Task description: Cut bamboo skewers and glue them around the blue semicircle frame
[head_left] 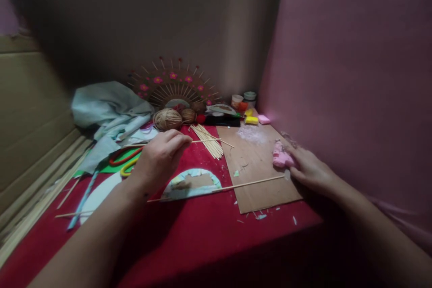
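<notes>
My left hand [162,157] pinches a thin bamboo stick [206,140] level above the table, its free end pointing right. At the right, my right hand [312,168] is closed around the back of a pink glue gun [282,155] over the cardboard sheet [251,193]; some of its fingers are hidden. Between my hands lies a half-round cardboard arch [194,191] with a pale wrapped edge. A second stick [249,183] runs from the arch's right end onto the cardboard. Behind, a bundle of sticks [209,144] lies fanned on the red cloth.
Twine balls [168,119] and a flowered fan-shaped piece [173,82] stand at the back. Pale crumpled fabric [110,103] and scissors with red and yellow loops [126,158] are at left. Small pots [249,97] and yellow blocks [251,120] sit near the pink wall cloth [354,76].
</notes>
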A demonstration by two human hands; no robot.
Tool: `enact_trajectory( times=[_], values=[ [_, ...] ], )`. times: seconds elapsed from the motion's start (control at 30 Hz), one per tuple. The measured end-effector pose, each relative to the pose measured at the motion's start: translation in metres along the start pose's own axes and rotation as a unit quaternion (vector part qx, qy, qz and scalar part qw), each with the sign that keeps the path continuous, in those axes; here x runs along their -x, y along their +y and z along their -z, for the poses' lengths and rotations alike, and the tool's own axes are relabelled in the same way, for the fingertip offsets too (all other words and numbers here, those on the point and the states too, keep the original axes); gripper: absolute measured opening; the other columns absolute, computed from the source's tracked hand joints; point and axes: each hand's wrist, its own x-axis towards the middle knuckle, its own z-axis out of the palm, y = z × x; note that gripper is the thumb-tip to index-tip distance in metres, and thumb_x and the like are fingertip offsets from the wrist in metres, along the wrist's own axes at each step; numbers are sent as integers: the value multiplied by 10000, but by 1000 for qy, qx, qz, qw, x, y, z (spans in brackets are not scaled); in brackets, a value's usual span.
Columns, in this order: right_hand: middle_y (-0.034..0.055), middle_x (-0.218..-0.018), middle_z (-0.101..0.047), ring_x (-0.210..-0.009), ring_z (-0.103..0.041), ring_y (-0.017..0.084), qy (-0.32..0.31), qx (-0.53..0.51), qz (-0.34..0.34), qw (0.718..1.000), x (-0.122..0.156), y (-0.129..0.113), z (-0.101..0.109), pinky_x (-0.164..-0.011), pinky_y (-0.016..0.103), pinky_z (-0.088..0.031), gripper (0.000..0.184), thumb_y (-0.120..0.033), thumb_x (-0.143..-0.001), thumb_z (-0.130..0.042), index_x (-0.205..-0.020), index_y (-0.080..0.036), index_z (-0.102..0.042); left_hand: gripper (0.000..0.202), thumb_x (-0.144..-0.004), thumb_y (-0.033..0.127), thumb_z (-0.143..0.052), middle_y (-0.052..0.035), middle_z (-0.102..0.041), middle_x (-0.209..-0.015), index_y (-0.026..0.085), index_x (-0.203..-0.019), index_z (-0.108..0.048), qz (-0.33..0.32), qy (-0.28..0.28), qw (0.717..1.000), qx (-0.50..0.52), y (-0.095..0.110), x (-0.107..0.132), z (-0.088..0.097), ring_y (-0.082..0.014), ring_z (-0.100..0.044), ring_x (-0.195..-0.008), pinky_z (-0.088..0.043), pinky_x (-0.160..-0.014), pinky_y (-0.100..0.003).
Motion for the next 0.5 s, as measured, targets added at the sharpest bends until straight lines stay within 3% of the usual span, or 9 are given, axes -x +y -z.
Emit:
enact_trajectory(
  times=[0.1, 0.17, 0.23, 0.3, 0.33, 0.4, 0.43, 0.5],
  values=[
    [136, -1087, -643, -961, -607, 290, 31, -34, -21, 999, 2, -11, 1, -789, 403, -476, 586, -217, -696, -503, -1280, -189, -535, 214, -918, 256, -461, -59, -643, -862, 155, -895, -649, 24, -9, 1000, 18, -3, 0, 3, -154, -587, -779, -450, -712, -265],
    [139, -981, -663, -862, -620, 290, 63, -76, -65, 993, 5, -22, 11, -743, 406, -483, 483, -272, -699, -521, -1159, -161, -619, 218, -908, 258, -470, -57, -649, -866, 157, -887, -662, 49, -24, 998, 43, -10, 1, 12, -146, -590, -771, -448, -702, -256],
    [121, -942, -682, -798, -623, 270, 52, -176, -124, 975, 9, -36, 26, -695, 377, -486, 426, -346, -702, -583, -1082, -169, -659, 217, -888, 276, -495, -51, -657, -855, 162, -859, -679, 70, -51, 993, 79, -19, 4, 25, -142, -594, -762, -450, -698, -252],
    [92, -847, -697, -696, -615, 221, 8, -335, -172, 926, 10, -53, 40, -600, 319, -484, 360, -388, -679, -664, -981, -197, -706, 219, -862, 308, -524, -42, -666, -839, 173, -833, -694, 92, -105, 983, 122, -29, 8, 42, -143, -600, -758, -456, -699, -250],
    [88, -763, -688, -608, -592, 200, -11, -411, -209, 887, 9, -63, 46, -518, 301, -466, 334, -415, -659, -695, -911, -198, -723, 217, -849, 326, -539, -37, -671, -833, 181, -828, -700, 108, -136, 974, 143, -34, 11, 51, -144, -604, -757, -461, -699, -250],
    [95, -675, -672, -587, -602, 207, -56, -536, -244, 806, 2, -86, 51, -511, 307, -493, 301, -386, -573, -757, -795, -184, -731, 207, -817, 352, -573, -30, -682, -825, 197, -837, -709, 156, -192, 952, 182, -43, 19, 66, -150, -610, -758, -469, -696, -256],
    [99, -707, -682, -603, -612, 206, -83, -577, -241, 776, -3, -99, 52, -544, 314, -515, 285, -362, -576, -752, -799, -185, -732, 203, -797, 359, -592, -30, -687, -825, 202, -849, -710, 186, -207, 939, 201, -47, 24, 73, -154, -612, -760, -474, -695, -263],
    [89, -764, -697, -573, -595, 175, -166, -608, -188, 753, -15, -125, 50, -510, 292, -503, 237, -342, -649, -699, -835, -200, -735, 212, -753, 364, -624, -33, -695, -828, 200, -860, -706, 250, -210, 915, 237, -54, 35, 80, -163, -613, -766, -480, -696, -275]
  ],
)
